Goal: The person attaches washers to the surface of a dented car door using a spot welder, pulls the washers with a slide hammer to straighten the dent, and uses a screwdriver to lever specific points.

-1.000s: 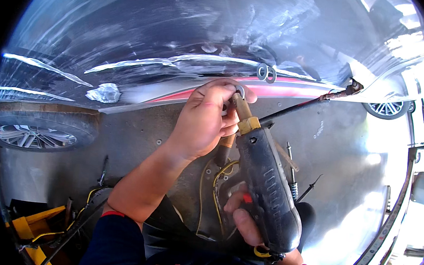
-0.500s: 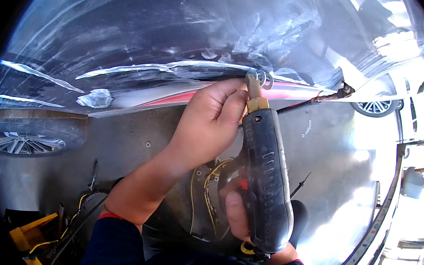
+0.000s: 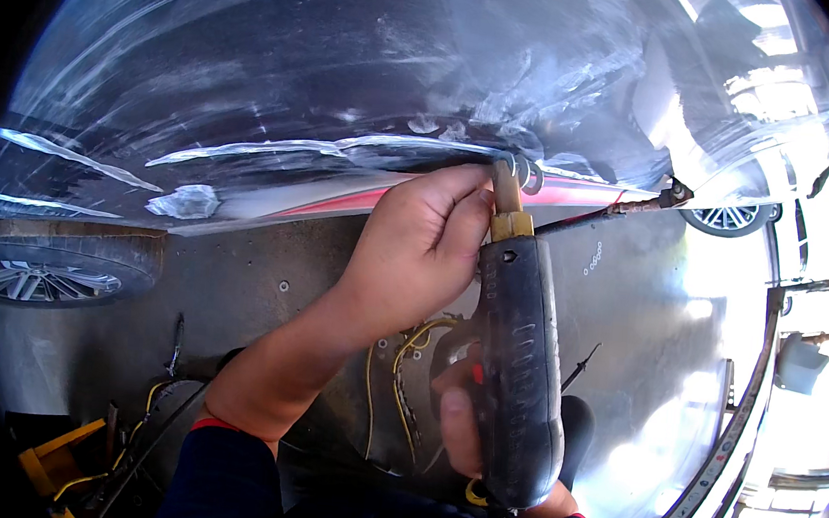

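My right hand [image 3: 466, 414] grips the handle of a dark pistol-shaped welding tool [image 3: 523, 365], thumb beside its red trigger. The tool's brass tip [image 3: 508, 203] points up against a small metal ring [image 3: 524, 170] on the dented, scratched dark car body panel [image 3: 302, 75]. My left hand [image 3: 415, 249] is closed around the tool's front end just below the tip, fingers touching the panel's lower edge. A thin metal rod [image 3: 623, 209] runs from beside the tip out to the right along the panel.
A car wheel [image 3: 54, 265] sits low at the left. Yellow and black cables [image 3: 396, 374] lie on the grey floor below my hands. A yellow stand [image 3: 53, 459] is at the bottom left. Another car's wheel [image 3: 729, 218] shows at the right, beside a floor rail [image 3: 720, 458].
The tool has swung from tilted to nearly upright, and its tip has risen to the ring on the panel. My left hand moved up with it, staying around the front end.
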Tool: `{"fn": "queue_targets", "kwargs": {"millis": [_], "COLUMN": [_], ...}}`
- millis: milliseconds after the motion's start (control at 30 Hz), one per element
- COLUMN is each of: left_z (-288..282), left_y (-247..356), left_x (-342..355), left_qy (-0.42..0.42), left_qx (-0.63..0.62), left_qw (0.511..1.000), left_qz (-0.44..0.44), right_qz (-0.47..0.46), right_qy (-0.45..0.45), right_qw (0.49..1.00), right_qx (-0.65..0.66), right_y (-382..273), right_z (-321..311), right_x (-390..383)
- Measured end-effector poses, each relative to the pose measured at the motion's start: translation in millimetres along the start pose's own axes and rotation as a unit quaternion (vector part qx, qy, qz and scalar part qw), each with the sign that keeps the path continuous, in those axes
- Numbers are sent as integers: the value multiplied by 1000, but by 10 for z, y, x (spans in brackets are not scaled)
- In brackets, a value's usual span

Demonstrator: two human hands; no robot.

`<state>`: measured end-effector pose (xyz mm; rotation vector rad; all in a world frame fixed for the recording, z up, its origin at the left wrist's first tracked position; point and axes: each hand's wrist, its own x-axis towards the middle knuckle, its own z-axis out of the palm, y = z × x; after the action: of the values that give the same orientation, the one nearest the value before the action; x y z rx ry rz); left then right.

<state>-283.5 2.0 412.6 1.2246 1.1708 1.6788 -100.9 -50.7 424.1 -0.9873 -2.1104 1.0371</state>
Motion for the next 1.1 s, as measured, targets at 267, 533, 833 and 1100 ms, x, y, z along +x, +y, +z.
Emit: {"fn": "queue_targets", "kwargs": {"millis": [267, 533, 833, 1100], "left_z": [-4, 15, -50, -60], "left_y": [18, 35, -12, -62], "left_x": [-1, 24, -10, -51], "left_qy": [26, 47, 23, 56], "left_qx": [72, 96, 83, 98], "left_qw": [996, 993, 996, 994], "left_qz": [36, 43, 0, -1], "right_qz": [-31, -60, -65, -77], "right_qy": [-20, 23, -5, -18], "right_qw": [999, 996, 998, 997], "right_qx": [-36, 62, 3, -10], "right_y": [27, 242, 269, 256], "right_z": [-8, 82, 80, 14], "right_x": [27, -47, -32, 11]}}
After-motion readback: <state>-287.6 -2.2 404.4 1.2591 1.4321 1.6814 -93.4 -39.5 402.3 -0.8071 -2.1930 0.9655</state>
